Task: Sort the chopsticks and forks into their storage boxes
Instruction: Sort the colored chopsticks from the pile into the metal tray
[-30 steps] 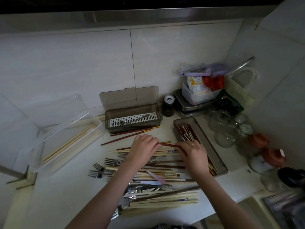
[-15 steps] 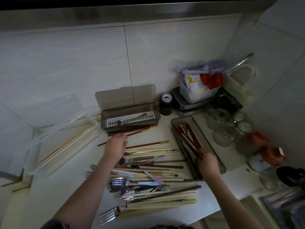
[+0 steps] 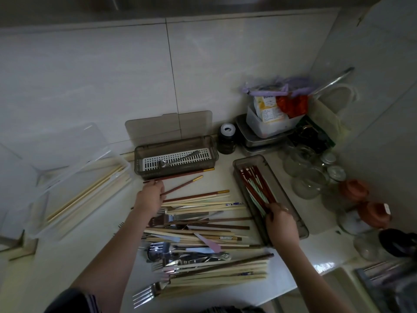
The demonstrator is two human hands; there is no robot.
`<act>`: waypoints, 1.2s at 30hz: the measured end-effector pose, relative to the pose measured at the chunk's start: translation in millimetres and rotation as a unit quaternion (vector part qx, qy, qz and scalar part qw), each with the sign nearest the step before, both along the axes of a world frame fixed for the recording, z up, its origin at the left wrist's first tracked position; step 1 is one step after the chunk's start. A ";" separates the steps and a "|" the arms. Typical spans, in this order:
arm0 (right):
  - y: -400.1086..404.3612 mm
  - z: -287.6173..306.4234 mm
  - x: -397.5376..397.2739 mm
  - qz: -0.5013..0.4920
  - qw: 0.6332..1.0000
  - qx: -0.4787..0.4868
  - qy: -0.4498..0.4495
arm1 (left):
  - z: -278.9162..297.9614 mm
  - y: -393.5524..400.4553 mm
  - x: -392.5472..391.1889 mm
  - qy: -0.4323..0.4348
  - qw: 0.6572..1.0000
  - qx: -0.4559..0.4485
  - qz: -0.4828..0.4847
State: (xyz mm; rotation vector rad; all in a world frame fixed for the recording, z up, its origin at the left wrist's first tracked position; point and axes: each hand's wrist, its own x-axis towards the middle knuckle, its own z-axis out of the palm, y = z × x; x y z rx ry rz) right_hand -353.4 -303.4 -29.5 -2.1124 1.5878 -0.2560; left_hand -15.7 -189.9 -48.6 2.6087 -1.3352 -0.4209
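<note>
A mixed pile of pale chopsticks, dark chopsticks and forks point(image 3: 203, 233) covers the middle of the counter. My left hand point(image 3: 149, 198) reaches up to two brown gold-tipped chopsticks point(image 3: 182, 186) in front of the grey box with a white grid insert point(image 3: 209, 144), and its fingers pinch their near ends. A metal spoon point(image 3: 178, 160) lies in that box. My right hand point(image 3: 281, 224) is inside the long grey tray point(image 3: 248, 161) on the right and grips the near ends of the red chopsticks point(image 3: 255, 184) lying there. On the left, a clear box point(image 3: 56, 222) holds pale chopsticks point(image 3: 90, 193).
Glass jars point(image 3: 304, 175), brown pots point(image 3: 354, 190), a dark jar point(image 3: 226, 141) and stacked containers point(image 3: 268, 129) crowd the back right corner. A fork point(image 3: 146, 294) sticks out at the pile's near left. The counter edge and a sink lie at bottom right.
Both hands left the middle of the pile. My right hand went right into the grey tray with a red chopstick. My left hand went up and left to the brown chopsticks.
</note>
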 end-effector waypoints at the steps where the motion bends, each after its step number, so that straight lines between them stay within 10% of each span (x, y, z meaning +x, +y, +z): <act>1: 0.3 0.2 0.1 -0.001 1.000 0.001 0.001 | 0.0 0.9 -1.7 0.003 1.000 0.002 0.001; 12: 4.2 5.3 2.3 0.002 1.000 -0.011 -0.013 | 7.7 20.5 -28.9 -0.075 0.993 -0.081 -0.039; 24: 33.0 32.5 50.4 0.149 0.947 -0.284 -0.005 | 34.1 10.8 -106.2 -0.106 0.929 -0.264 -0.236; 36: 14.2 25.9 -7.9 -0.025 0.993 -0.026 0.111 | 28.7 -1.7 -67.0 -0.080 0.963 -0.246 -0.080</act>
